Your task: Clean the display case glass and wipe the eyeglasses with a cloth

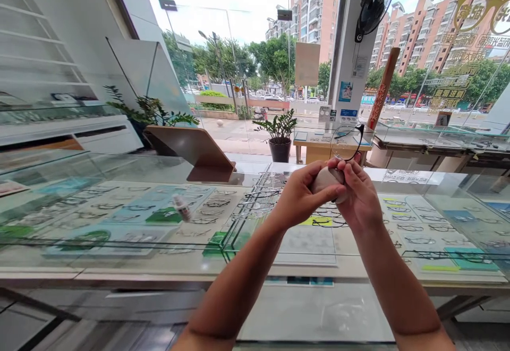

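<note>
Grey-beige and rounded, a bundle (327, 182) is sitting in the left hand (300, 194), whose fingers are gripping it right of centre. Beside it, the right hand (362, 197) is touching the bundle and pinching dark-rimmed glasses (361, 141). Across the frame, a glass case (151, 275) is showing more eyewear; a white bottle (182, 207) is blurring at centre left.

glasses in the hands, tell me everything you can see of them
The glasses show a thin, dark, curved rim, perhaps plastic, and a seemingly clear lens. They stick up above the left hand and right hand, whose fingers gather at their base around a pale bundle, over the counter. The rest is hidden.
</note>
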Demonstrator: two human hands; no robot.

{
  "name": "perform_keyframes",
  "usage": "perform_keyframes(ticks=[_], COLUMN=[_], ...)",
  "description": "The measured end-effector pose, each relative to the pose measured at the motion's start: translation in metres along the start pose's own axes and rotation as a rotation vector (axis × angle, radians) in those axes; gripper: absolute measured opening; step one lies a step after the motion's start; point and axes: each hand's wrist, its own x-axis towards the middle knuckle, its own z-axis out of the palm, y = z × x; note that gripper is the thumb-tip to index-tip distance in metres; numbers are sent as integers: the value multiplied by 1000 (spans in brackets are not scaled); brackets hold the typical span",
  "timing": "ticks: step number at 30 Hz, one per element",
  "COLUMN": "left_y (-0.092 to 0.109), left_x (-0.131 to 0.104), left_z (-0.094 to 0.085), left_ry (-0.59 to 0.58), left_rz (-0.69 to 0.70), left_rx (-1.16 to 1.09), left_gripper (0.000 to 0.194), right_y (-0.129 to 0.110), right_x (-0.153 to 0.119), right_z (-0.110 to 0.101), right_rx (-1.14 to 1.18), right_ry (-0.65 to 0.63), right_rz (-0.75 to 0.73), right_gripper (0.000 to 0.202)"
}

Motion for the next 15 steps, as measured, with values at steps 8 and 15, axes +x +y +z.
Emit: perform_keyframes(ticks=[8, 15], left_y=[-1, 12], left_x=[-5, -2], left_z=[11, 13], left_ry=[194, 100], left_rz=[155, 82], left_rx=[122, 31], left_gripper=[39, 46], right_y=[4, -6], right_x=[-6, -7], right_z=[10, 9], right_rx=[-13, -23], right_ry=[-29, -20], right_rz=[-35, -74], right_gripper=[22, 18])
